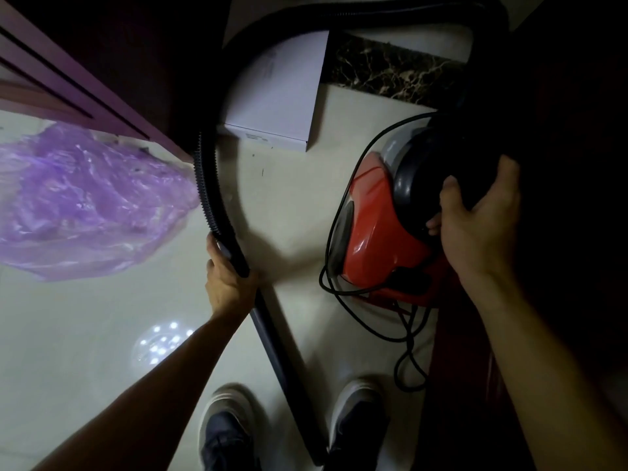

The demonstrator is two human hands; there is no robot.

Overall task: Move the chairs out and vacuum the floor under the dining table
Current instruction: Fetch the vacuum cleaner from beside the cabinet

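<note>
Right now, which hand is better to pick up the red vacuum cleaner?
Right, probably. The right hand is gripping the dark rounded end of the red vacuum cleaner, while the left hand is busy holding the black vacuum hose farther away.

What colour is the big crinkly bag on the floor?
Purple, see-through plastic bag, clearest in the head view.

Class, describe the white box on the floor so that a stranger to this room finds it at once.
Start from the red vacuum cleaner on the pale floor. Beyond it, inside the curve of the black hose, lies the white box. It is the only flat, sharp-edged white thing there, unlike the crumpled purple bag.
</note>
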